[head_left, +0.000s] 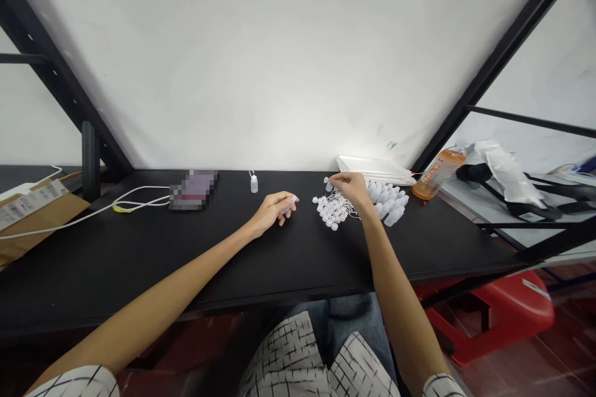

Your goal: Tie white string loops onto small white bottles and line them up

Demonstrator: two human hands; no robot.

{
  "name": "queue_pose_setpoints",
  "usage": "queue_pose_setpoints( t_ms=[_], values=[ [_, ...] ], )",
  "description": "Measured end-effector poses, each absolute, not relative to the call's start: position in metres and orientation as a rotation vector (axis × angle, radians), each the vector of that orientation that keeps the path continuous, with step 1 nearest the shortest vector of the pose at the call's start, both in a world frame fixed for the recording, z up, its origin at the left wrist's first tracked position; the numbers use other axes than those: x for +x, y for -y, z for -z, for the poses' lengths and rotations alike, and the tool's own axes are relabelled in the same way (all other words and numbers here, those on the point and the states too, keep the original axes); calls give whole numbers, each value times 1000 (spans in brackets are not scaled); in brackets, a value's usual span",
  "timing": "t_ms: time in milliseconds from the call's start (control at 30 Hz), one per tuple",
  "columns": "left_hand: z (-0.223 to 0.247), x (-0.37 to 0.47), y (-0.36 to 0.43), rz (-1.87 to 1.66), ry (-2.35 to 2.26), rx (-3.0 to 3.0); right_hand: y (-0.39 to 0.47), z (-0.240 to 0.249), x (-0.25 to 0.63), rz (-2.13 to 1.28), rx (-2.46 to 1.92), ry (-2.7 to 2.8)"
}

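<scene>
My left hand [272, 209] is closed around a small translucent plastic bottle [288, 205], its narrow tip pointing right. Just above a pile of white caps [331, 213] with thin loop cords, my right hand [352, 188] pinches a white cap [328, 184] between thumb and fingers. Behind the right wrist lies a heap of similar small bottles [392, 203], partly hidden by the forearm. A capped small bottle [254, 184] with a loop on top stands upright on the black table [298, 260], left of and beyond my left hand.
White flat sheets or bags [372, 169] lie against the wall. An orange drink bottle [437, 175] leans at the right, by the black frame. At the left are a blurred phone-like object [193, 191], a white cable [135, 193] and a cardboard box [41, 217]. A red stool [507, 313] stands below right.
</scene>
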State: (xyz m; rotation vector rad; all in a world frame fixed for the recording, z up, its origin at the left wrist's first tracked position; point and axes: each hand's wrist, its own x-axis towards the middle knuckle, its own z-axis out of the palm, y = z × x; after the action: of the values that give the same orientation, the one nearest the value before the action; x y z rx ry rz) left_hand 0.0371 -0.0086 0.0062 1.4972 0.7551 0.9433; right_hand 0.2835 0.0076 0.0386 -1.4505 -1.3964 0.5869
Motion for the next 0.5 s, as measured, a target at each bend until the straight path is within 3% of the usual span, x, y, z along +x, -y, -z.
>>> queue_pose_setpoints(
  t_ms=[167, 500],
  values=[
    [-12, 32, 8, -902, -789, 1437, 1, -38, 246, -702, -1325, 1667],
    [-14, 33, 10, -827, -970, 1507, 14, -30, 215, -568, -1285, 1962]
  ],
)
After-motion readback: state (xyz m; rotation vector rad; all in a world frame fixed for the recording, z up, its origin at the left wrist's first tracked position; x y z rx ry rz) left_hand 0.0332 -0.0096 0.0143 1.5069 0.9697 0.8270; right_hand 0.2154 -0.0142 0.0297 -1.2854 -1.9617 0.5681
